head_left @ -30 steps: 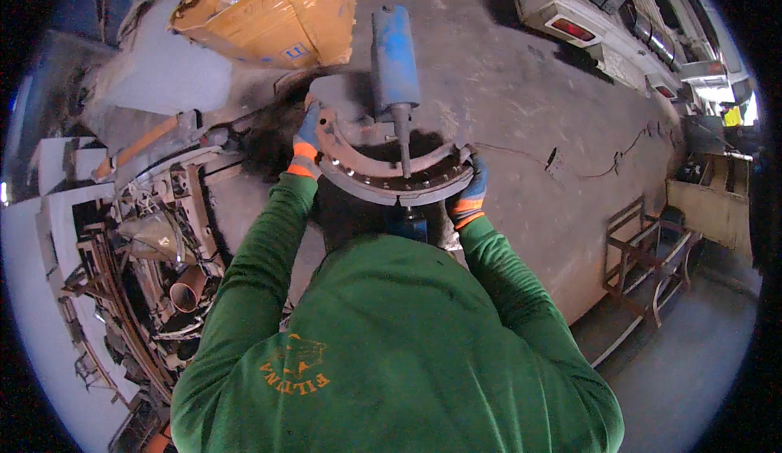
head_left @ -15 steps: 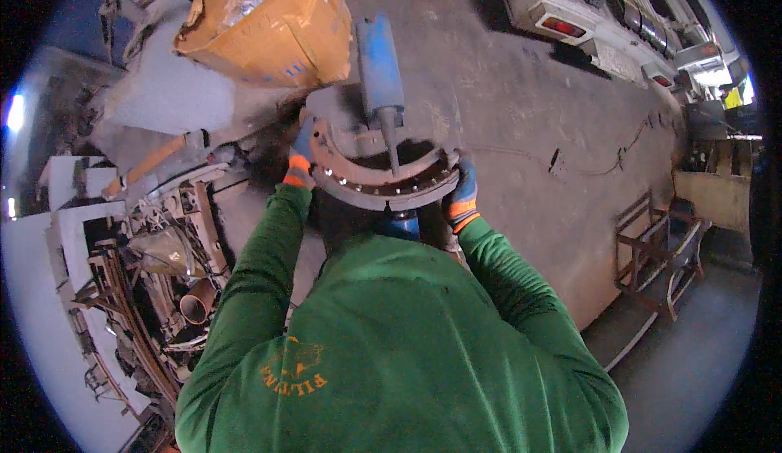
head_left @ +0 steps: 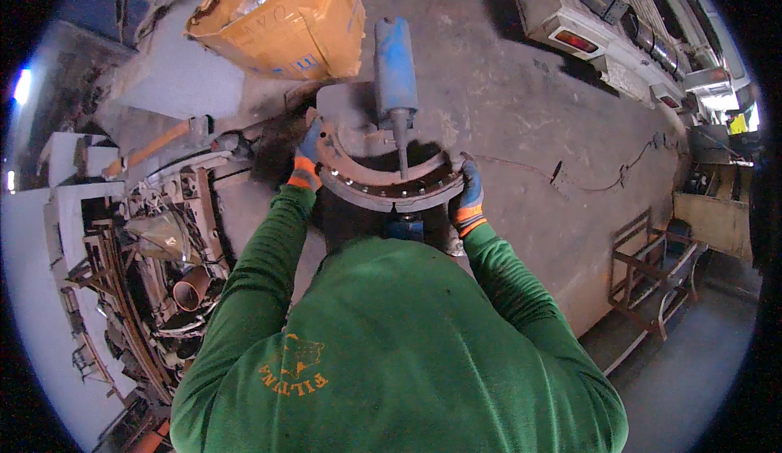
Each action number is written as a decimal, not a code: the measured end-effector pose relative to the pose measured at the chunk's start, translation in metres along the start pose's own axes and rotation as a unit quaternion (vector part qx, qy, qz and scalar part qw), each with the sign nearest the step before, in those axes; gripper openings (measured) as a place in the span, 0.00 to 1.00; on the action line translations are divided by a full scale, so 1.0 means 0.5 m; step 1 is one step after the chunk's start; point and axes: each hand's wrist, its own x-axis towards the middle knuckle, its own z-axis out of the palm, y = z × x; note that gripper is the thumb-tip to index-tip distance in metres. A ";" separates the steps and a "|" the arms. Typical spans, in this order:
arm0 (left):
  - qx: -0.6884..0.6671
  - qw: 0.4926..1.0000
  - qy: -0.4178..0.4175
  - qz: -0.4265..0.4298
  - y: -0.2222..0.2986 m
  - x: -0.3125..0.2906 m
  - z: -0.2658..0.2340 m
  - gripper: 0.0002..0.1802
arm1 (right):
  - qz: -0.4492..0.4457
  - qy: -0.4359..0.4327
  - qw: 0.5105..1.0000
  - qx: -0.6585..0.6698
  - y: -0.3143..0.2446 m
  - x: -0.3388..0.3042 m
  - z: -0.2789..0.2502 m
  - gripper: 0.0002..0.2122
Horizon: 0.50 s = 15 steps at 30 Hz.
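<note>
A curved, rusty brake shoe (head_left: 358, 196) with a row of shiny rivets along its arc lies across in front of me. My left hand (head_left: 309, 147), in a blue-grey glove with an orange cuff, is closed around its left end. The matching gloved right hand (head_left: 471, 192) grips the right end; its fingers are partly hidden. Over the middle of the arc stands a blue riveting machine (head_left: 396, 70), its narrow grey spindle (head_left: 401, 147) pointing down at the inner side of the shoe. Below the shoe shows a blue lower part (head_left: 405, 229) of the machine.
Beyond the machine on the left is a torn cardboard box (head_left: 285, 41). Scrap metal, with a rusty pipe piece (head_left: 192, 288), lies along my left. At the far right stands a white vehicle (head_left: 562, 17). A metal frame (head_left: 652, 278) and a cable (head_left: 586, 186) are on the right.
The whole view has shifted slightly, with the surroundings a little farther right and down. Both hands keep hold of the brake shoe, which sits at nearly the same place under the spindle.
</note>
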 end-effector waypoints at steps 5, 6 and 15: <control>-0.051 0.997 -0.050 0.024 -0.052 0.091 -0.079 0.32 | 0.012 0.000 0.999 0.030 -0.013 -0.008 0.019 0.18; -0.041 0.996 -0.065 0.055 -0.056 0.097 -0.080 0.32 | 0.025 0.000 0.999 0.045 -0.016 -0.011 0.020 0.17; 0.067 0.981 -0.080 0.165 -0.070 0.130 -0.092 0.30 | 0.031 0.016 0.998 0.054 -0.027 -0.018 0.038 0.13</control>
